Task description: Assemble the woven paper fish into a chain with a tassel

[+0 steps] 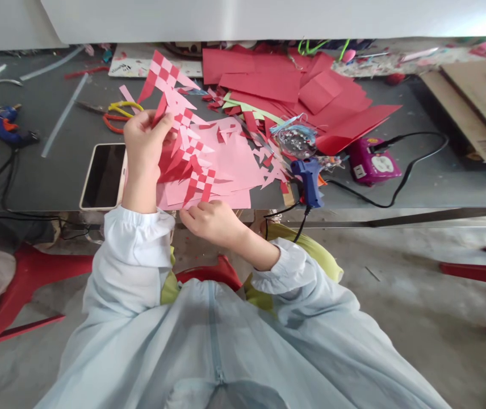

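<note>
A woven piece of red and pink paper strips [187, 142], checkered with pointed ends, is held up over the table's near edge. My left hand [143, 142] is closed around its upper left part, thumb and fingers pinching red strips. My right hand [211, 218] is closed on its lower edge near the table front. Pink paper sheets [234, 165] lie beneath the woven piece.
Grey table [55, 176] holds a phone [103, 176] left of my left hand, scissors [117, 113], a blue glue gun [309, 179] with cord, a purple power strip [371, 162], red sheets [294, 85], another glue gun [0, 125] far left, cardboard [468, 102] right. Red stools stand around.
</note>
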`<state>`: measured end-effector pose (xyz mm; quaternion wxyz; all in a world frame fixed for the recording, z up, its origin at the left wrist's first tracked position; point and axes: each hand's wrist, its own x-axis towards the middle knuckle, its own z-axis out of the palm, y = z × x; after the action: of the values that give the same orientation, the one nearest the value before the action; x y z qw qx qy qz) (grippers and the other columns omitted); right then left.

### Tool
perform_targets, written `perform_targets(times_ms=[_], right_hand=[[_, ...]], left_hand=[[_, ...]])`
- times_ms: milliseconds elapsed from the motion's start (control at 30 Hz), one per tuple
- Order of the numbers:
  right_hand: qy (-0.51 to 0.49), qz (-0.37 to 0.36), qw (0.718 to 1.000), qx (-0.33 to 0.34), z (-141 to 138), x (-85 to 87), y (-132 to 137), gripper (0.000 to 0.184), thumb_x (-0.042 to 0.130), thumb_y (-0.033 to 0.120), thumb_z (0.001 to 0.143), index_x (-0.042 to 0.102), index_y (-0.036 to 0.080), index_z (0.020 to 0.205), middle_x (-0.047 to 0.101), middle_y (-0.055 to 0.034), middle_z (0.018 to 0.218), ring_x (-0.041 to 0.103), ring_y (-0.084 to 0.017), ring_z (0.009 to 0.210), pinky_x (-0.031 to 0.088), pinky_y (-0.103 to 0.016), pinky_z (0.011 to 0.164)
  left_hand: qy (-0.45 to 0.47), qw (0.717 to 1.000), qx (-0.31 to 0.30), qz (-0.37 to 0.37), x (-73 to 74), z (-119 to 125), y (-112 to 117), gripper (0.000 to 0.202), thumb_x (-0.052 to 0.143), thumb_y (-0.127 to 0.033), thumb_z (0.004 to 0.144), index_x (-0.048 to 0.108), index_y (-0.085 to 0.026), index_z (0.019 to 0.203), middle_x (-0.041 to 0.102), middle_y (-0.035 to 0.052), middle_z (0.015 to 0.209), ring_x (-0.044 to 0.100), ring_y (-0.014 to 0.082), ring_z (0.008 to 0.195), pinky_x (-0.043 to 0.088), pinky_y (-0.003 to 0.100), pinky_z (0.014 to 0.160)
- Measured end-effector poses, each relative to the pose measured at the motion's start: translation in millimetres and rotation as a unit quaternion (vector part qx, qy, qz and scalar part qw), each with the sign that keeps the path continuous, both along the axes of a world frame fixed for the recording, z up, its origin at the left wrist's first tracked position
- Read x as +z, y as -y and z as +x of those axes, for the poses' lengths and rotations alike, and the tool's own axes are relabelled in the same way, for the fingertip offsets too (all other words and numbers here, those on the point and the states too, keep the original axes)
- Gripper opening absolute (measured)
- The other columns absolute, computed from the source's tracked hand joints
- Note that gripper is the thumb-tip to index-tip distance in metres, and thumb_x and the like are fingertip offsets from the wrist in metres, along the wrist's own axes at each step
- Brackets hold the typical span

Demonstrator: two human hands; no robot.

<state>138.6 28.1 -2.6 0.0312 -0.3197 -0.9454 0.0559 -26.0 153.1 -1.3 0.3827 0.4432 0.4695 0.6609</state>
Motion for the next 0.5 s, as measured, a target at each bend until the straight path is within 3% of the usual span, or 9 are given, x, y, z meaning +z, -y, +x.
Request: perform_targets(times_ms=[233, 500], right_hand=[[-0.004, 0.006, 1.0, -0.002, 0, -5.7, -1, 0.042, 0.029, 0.0, 0.094, 0.068, 0.015, 0.091, 0.065, -0.0051, 0.071, 0.036, -0.013, 0.057, 0.017, -0.03, 0.05], [0.024, -0.045, 0.999, 0.007, 3, 5.4, 3, 0.039, 0.033, 0.0, 0.092, 0.069, 0.013, 0.089, 0.067, -0.0087, 0.072, 0.045, -0.015, 0.059, 0.018, -0.03, 0.052]], left_hand=[[0.004, 1.0, -0.006, 0.007, -1.5, 0, -1, 0.054, 0.094, -0.064, 0.046, 0.064, -0.025, 0.069, 0.062, -0.0029, 0.062, 0.053, 0.0139, 0.068, 0.044, 0.038, 0.068], [-0.009, 1.0, -0.012, 0.011, -0.1, -1, 0, 0.057, 0.093, -0.067, 0.047, 0.064, -0.024, 0.07, 0.058, -0.003, 0.061, 0.055, 0.0154, 0.072, 0.045, 0.041, 0.072]])
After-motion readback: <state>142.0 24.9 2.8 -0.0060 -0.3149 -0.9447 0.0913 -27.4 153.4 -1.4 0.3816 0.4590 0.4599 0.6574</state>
